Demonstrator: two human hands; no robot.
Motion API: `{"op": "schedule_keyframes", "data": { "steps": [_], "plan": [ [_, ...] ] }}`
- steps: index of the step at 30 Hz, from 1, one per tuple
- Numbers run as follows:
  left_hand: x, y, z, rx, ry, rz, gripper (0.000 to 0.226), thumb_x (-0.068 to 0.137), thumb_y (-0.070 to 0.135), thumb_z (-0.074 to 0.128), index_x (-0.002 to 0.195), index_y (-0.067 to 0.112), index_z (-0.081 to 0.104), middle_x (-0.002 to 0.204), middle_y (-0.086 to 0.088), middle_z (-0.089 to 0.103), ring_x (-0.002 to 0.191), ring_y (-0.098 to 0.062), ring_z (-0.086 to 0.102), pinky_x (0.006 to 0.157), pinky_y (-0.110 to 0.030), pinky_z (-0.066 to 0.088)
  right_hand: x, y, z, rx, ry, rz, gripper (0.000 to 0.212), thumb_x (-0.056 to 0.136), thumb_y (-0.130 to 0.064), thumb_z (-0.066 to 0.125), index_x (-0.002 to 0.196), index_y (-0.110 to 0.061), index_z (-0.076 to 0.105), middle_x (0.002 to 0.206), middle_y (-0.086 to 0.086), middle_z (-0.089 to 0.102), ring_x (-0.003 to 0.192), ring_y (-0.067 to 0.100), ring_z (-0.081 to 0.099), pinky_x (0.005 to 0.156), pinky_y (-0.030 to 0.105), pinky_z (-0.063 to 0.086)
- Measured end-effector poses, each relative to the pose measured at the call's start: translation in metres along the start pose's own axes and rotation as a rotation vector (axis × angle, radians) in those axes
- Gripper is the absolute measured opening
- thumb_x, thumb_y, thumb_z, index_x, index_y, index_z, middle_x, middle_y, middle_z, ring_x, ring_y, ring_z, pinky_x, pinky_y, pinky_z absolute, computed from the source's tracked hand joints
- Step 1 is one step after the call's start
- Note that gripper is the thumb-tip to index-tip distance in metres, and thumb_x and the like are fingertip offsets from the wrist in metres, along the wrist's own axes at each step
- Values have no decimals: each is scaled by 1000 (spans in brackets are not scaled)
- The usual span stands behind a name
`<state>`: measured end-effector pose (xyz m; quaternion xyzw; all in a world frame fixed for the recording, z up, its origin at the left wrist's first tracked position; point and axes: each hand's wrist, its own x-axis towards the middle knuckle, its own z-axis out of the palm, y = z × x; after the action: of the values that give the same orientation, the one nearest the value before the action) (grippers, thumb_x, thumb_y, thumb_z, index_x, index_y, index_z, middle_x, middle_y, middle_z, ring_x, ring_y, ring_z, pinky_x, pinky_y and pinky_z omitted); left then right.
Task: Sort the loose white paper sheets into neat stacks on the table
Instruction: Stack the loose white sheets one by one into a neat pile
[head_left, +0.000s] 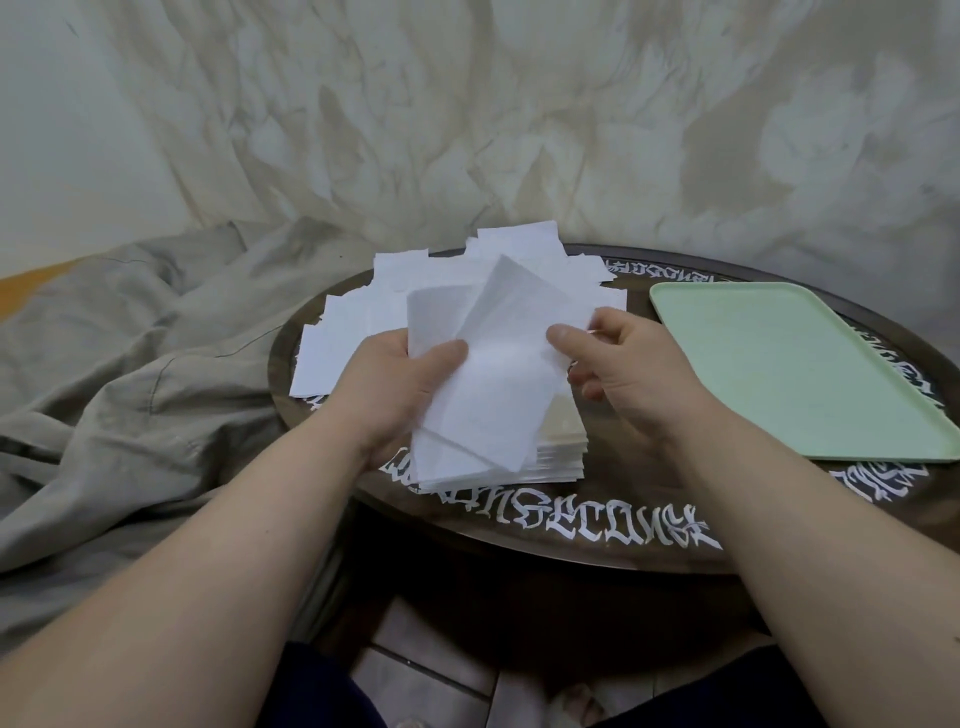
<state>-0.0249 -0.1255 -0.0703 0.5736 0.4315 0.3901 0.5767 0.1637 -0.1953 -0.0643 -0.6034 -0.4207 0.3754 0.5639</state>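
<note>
Bare forearms fill the bottom of my view, running up from 7 and 5 o'clock toward the middle of the round dark table (597, 540).

My left hand (395, 384) grips a fanned bundle of white sheets (488, 374), thumb pressed on the front face and fingers curled behind. My right hand (613, 364) pinches the right edge of the top sheet in that bundle, thumb on the near side, the other fingers loosely curled below it. Both hands are closed on paper, then, and neither is free.

The bundle's long axis tilts from about 7 o'clock up toward 1 o'clock. Directly under it, at its 6 o'clock end, sits a squared stack of sheets (563, 441) near the table's front edge. I judge that to be where the sheets go: the right hand is the nearer one, just above and beside the stack's right side. The next move turns on turning the pinched sheet to match the stack's edges before laying it down.

The loose pile of sheets (415, 280) waiting to be sorted spreads behind the bundle, at 11 to 12 o'clock on the table. A pale green tray (779, 364) lies at 3 o'clock, well apart from the hands. Rumpled grey cloth (130, 338) lies at 9 o'clock.

White gothic lettering (597, 517) rings the table rim; I cannot read it with confidence.
</note>
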Motion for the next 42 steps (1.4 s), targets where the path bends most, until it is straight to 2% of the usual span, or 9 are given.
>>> {"op": "schedule_keyframes", "data": {
  "steps": [3, 8, 11, 13, 19, 24, 31, 38, 42],
  "plan": [
    [4, 1, 2, -106, 82, -15, 10, 95, 19, 57, 94, 14, 65, 94, -5, 74, 86, -23, 71, 79, -42, 57, -5, 3, 0, -191, -148, 34, 11, 79, -26, 73, 78, -16, 69, 71, -4, 69, 61, 6, 57, 58, 20, 45],
    [-1, 0, 5, -29, 30, -72, 15, 98, 21, 51, 92, 16, 63, 82, 1, 73, 72, -17, 70, 59, -30, 55, -1, 3, 2, -107, -13, 38, 6, 83, -11, 68, 78, -7, 69, 84, 10, 72, 72, 15, 68, 73, 29, 56],
    [-1, -1, 4, -2, 19, -77, 15, 98, 22, 51, 93, 16, 64, 86, -2, 74, 81, -22, 70, 73, -37, 56, 2, 5, -1, -88, -29, 161, 26, 87, -29, 65, 91, -4, 66, 91, 14, 72, 69, 18, 67, 70, 32, 55],
    [0, -1, 4, -55, 26, -67, 14, 98, 21, 51, 94, 17, 64, 84, 1, 74, 77, -18, 71, 63, -32, 56, 0, 6, -1, -142, -95, 207, 36, 84, -42, 66, 94, -8, 66, 88, 10, 72, 66, 16, 65, 65, 30, 53],
    [-2, 2, 9, 21, 38, 9, 20, 99, 21, 48, 87, 18, 65, 79, 5, 73, 70, -13, 70, 50, -22, 49, 0, -2, 5, 31, -19, 103, 14, 83, -5, 67, 70, -7, 64, 68, 6, 64, 61, 15, 59, 63, 27, 51],
    [2, 9, -8, 351, 202, 140, 30, 86, 40, 51, 84, 13, 65, 91, -8, 71, 88, -32, 66, 79, -48, 54, 16, -6, -1, 66, 102, 83, 20, 83, 2, 62, 70, -13, 59, 73, 5, 61, 64, 19, 57, 60, 28, 46],
    [14, -1, -46, 390, 596, 260, 33, 89, 27, 52, 81, -4, 60, 73, -8, 55, 69, -18, 47, 68, -45, 49, 37, -6, -8, -896, -361, -106, 13, 86, -6, 56, 85, -18, 62, 77, -9, 59, 75, 11, 52, 53, 7, 38],
    [13, 1, -40, 187, 465, 222, 16, 84, 27, 65, 70, 19, 63, 77, 2, 68, 71, -16, 60, 73, -40, 54, 56, 3, 3, -1192, -121, -409, 31, 94, -18, 46, 123, -21, 57, 122, 1, 60, 115, 24, 49, 88, 32, 41],
    [6, 3, -29, 233, 172, 126, 17, 73, 37, 71, 79, 21, 71, 84, 2, 75, 79, -20, 70, 76, -41, 56, 39, -3, 6, -882, -11, -339, 29, 96, -32, 49, 119, -20, 60, 121, -4, 62, 114, 16, 53, 92, 30, 40]
  ]
}}
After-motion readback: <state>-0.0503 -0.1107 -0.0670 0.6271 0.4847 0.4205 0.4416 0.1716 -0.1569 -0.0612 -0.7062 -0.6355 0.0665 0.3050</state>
